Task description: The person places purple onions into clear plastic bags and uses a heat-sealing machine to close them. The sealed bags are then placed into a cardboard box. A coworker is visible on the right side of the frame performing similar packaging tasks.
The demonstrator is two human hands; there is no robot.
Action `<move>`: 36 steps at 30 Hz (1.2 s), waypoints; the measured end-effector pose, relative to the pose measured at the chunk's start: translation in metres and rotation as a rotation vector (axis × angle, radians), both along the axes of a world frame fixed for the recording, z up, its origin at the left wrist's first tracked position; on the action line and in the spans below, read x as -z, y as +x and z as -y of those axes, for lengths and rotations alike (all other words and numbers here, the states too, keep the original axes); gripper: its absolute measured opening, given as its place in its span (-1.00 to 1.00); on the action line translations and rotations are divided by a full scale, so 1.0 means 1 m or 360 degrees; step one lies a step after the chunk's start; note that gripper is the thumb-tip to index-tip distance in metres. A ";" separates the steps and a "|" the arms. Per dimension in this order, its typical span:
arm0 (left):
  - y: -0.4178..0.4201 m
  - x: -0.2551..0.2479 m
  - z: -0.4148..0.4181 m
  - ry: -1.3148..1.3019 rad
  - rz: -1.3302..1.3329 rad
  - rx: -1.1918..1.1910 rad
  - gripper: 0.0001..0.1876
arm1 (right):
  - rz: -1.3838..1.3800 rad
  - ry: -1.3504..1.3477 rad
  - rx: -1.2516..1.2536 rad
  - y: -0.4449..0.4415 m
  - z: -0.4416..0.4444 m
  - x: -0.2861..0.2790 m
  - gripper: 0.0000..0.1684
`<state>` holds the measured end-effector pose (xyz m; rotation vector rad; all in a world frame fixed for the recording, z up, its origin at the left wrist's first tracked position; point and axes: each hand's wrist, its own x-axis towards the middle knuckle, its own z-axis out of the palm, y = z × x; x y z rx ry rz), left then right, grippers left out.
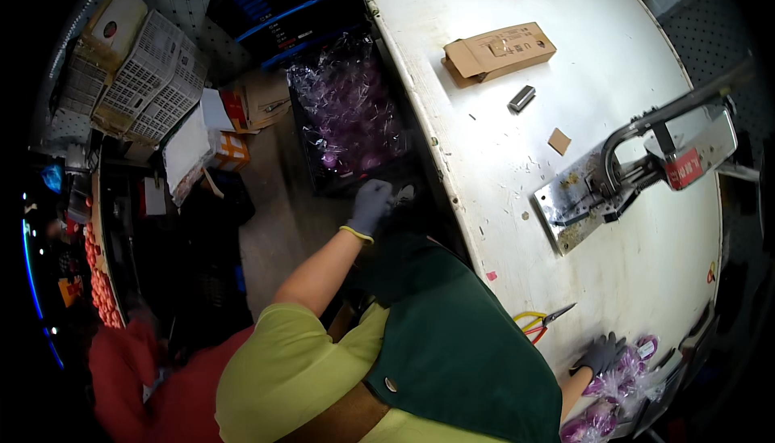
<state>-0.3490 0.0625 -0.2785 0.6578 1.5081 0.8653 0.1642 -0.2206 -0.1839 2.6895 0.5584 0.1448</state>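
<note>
My left hand [370,205], in a grey glove with a yellow cuff, hangs beside the table near the front edge of a dark crate [315,185]. Its fingers look curled, but whether they hold anything is unclear. Purple produce in clear plastic wrap [357,110] fills that crate. At the lower right, my right hand [600,353], also gloved in grey, lies with fingers spread on or against wrapped purple vegetables [626,370]; its grip is partly hidden. More wrapped purple vegetables [596,422] lie below it. Scissors with red and yellow handles [536,325] rest on the white table [514,201].
A metal bench device with a lever [611,182] stands on the table. Near it are an open cardboard box [502,52] and a metal block [522,98]. Plastic crates [145,73] are stacked at upper left. A person in red [181,382] is at lower left.
</note>
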 end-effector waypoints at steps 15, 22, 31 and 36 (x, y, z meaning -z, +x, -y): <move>-0.137 0.148 -0.147 -0.0169 -0.1706 0.1138 -0.30 | -0.2549 0.0309 -0.0603 -0.311 -0.269 -0.040 -0.72; -0.143 0.263 -0.153 0.0343 -0.1780 0.1482 -0.47 | -0.2317 -0.0049 -0.0785 -0.332 -0.290 -0.014 -0.72; -0.144 0.168 -0.144 0.0532 -0.1466 0.1452 -0.84 | -0.2368 0.0117 -0.1069 -0.362 -0.323 -0.007 -0.71; -0.132 -0.006 -0.134 0.0987 -0.1399 0.1432 -0.94 | -0.2250 0.0300 -0.1173 -0.396 -0.363 -0.003 -0.59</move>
